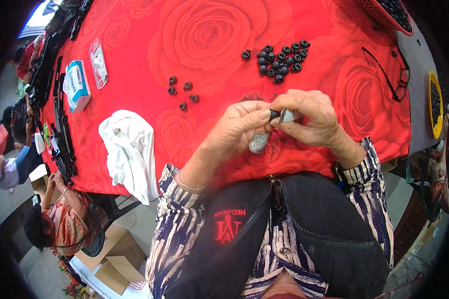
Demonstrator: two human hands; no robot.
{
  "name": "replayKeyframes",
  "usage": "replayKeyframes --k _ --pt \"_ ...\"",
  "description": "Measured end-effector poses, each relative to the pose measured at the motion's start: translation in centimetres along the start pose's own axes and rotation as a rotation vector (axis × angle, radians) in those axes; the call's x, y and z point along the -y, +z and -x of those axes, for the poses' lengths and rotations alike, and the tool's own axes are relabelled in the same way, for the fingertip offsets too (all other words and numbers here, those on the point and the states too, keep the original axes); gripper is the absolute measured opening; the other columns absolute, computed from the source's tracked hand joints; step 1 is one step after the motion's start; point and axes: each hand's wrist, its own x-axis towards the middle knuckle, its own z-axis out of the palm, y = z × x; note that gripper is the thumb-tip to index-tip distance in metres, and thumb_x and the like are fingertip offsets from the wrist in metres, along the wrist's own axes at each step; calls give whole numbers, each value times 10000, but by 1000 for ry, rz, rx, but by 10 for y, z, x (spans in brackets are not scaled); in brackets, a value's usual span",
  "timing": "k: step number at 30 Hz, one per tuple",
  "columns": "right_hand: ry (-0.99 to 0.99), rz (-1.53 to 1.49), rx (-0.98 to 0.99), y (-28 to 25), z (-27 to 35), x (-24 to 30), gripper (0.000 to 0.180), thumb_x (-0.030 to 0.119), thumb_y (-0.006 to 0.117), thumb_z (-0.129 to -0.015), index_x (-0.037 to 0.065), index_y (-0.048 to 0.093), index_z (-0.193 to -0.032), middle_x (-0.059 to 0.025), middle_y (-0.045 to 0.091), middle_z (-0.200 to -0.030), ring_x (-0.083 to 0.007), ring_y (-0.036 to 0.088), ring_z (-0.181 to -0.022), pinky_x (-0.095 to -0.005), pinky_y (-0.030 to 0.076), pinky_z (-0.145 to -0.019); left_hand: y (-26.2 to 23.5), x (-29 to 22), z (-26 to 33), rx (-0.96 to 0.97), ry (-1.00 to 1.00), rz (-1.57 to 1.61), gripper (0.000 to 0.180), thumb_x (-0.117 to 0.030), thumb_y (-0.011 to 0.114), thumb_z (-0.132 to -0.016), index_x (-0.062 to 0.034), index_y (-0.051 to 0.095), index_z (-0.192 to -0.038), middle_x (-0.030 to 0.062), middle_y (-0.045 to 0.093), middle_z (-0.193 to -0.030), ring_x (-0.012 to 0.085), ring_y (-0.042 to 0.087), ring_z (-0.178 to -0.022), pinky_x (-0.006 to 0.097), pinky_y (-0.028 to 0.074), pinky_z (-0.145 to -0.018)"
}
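Note:
My left hand (242,122) pinches a small black plastic part (274,114) between thumb and fingertips. Right beside it, my right hand (314,117) grips a small knife with a short metal blade (285,115), its edge against or very close to the part. Most of the knife's handle is hidden in my fingers. Below the hands lies a speckled grey, rounded, stone-like piece (257,143). Dark shavings (254,96) are scattered on the cloth around it. Beyond my hands sits a cluster of round black parts (281,61), and several more parts (183,106) lie farther left.
A red rose-patterned cloth (204,30) covers the table. On the left are a white cloth (129,149), a tissue pack (77,85) and a clear packet (99,64). Glasses (398,89), a yellow tray (435,105) and a red basket (390,15) are on the right. Other people sit at left.

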Motion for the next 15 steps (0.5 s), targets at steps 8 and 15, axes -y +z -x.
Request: replayKeyframes --k 8,15 --pt "-259 250 -145 12 2 -5 348 3 665 -594 -7 560 -926 -72 542 -668 -222 554 -544 -316 446 -481 2 5 -1 -5 50 101 233 -135 542 -882 36 548 -1041 52 609 -877 88 544 -776 205 438 -695" --pt "-302 375 -204 17 6 -10 350 0 674 -564 -8 560 -896 -58 515 -641 -213 525 -509 -314 424 -458 2 7 -5 -43 39 172 193 -112 551 -875 33 564 -1002 55 618 -829 93 560 -750 187 447 -638"
